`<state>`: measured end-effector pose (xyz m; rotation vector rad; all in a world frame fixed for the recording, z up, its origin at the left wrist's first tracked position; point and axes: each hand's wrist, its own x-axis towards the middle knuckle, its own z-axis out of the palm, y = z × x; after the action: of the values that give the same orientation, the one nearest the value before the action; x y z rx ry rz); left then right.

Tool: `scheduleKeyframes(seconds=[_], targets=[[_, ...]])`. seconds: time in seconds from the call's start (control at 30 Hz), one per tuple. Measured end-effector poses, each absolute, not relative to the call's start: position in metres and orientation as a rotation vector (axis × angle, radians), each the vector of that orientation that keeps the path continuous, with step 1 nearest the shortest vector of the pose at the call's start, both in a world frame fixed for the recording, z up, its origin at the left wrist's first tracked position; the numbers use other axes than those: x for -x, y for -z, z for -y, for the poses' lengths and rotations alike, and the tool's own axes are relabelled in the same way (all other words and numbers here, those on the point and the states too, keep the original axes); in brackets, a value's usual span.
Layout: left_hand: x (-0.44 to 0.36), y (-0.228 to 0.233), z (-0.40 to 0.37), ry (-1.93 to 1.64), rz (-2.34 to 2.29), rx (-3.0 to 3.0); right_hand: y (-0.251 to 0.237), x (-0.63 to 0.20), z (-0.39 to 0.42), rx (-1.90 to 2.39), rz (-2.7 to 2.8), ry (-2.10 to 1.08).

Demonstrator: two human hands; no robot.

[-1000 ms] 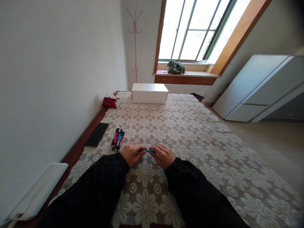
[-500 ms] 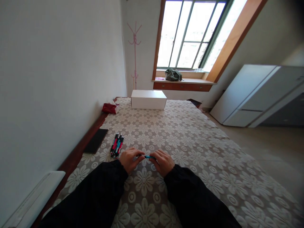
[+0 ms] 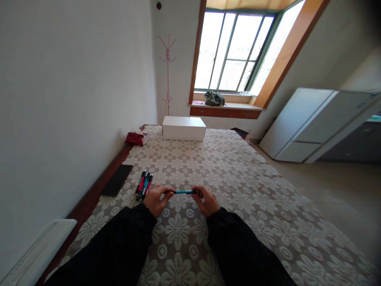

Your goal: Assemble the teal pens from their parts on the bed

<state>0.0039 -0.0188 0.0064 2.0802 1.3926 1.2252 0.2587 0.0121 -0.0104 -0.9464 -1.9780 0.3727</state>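
Observation:
My left hand and my right hand hold a teal pen level between them, each pinching one end, just above the flower-patterned tablecloth. Both sleeves are black. A small pile of red and teal pens lies on the cloth just left of my left hand.
A black flat case lies by the table's left edge near the wall. A white box and a red pouch sit at the far end. A white cabinet stands to the right. A white device rests at lower left.
My hands have spread apart a little and lifted the teal pen, so more of its length shows between them. The view has tilted upward.

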Motion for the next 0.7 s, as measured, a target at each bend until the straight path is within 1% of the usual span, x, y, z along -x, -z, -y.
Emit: scheduleKeyframes(seconds=[0.17,0.33,0.4,0.57,0.7], targets=[[-0.005,-0.007,0.019,-1.228,-1.407,-2.039,0.016,-0.262,-0.018,0.931,1.971,-0.465],[-0.005,-0.009,0.019,-1.269,-1.394,-2.084,0.018,-0.262,-0.018,1.005,1.924,-0.513],[-0.005,-0.01,0.019,-1.284,-1.367,-2.111,0.018,-0.261,-0.017,1.028,1.901,-0.581],[-0.005,-0.009,0.019,-1.288,-1.358,-2.081,0.02,-0.263,-0.022,0.991,1.813,-0.865],[-0.007,-0.008,0.019,-1.296,-1.462,-1.944,0.024,-0.265,-0.027,0.975,1.706,-0.923]])
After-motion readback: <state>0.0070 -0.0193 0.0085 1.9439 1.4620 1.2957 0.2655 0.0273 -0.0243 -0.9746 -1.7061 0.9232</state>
